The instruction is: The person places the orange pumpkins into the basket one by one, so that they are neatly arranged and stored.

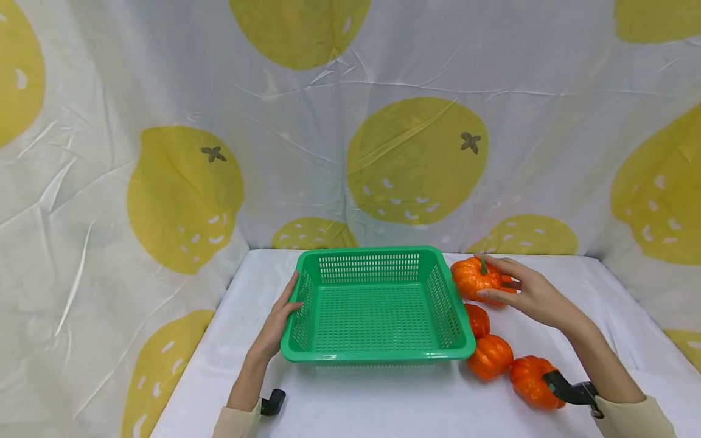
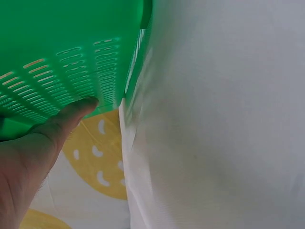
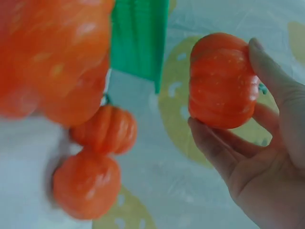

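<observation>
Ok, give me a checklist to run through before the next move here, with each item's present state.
1. Right hand has a hold on a pumpkin: ok, between thumb and fingers.
2. Left hand on the basket: ok, at its left side.
3. Basket upright, opening facing up: ok.
4. Held pumpkin over the basket's opening: not ok, it is beyond the right rim.
5. Pumpkin by the front right corner not touching the basket: cannot tell.
</observation>
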Demonstrator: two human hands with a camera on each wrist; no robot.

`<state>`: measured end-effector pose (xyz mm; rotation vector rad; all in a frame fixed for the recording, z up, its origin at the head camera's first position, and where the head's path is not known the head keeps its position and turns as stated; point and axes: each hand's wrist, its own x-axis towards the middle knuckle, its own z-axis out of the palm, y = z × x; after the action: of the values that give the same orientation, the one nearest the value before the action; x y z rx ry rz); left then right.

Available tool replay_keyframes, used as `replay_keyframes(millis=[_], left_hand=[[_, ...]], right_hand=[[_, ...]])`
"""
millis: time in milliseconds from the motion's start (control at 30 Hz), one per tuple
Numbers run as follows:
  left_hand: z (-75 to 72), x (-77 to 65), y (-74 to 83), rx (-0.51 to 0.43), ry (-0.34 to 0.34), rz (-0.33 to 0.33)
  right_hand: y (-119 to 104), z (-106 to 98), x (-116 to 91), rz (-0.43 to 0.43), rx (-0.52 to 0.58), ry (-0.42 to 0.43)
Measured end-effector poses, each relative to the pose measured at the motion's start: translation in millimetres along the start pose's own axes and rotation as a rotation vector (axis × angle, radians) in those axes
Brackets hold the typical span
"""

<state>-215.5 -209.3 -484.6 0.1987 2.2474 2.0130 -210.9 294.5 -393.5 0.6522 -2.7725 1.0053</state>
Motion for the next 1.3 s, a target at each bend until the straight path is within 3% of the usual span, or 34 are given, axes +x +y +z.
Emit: replay_keyframes(millis=[433,833,1000,1300], left_hand=[[-0.1,-0.6,-2.3,-0.019,-0.003,0.000],[-1.2,1.2,-1.9,-0.004,-0.003,0.001],[-1.2,2.8,-1.8,-0.013,-0.001,0.005],[-0.1,0.6,-1.5,-0.015,0.006,0.001]], right_hand=[[-50.9,31.4,70.2,-0.079,0.163,-0.182],[-86.1,78.6,121.2,-0.157,0.169,-0.288],[-94.4,101.7,140.3,-0.170,0.262,-0.362],[-107.5,145.8,166.7,-0.183,0.237,-0.480]])
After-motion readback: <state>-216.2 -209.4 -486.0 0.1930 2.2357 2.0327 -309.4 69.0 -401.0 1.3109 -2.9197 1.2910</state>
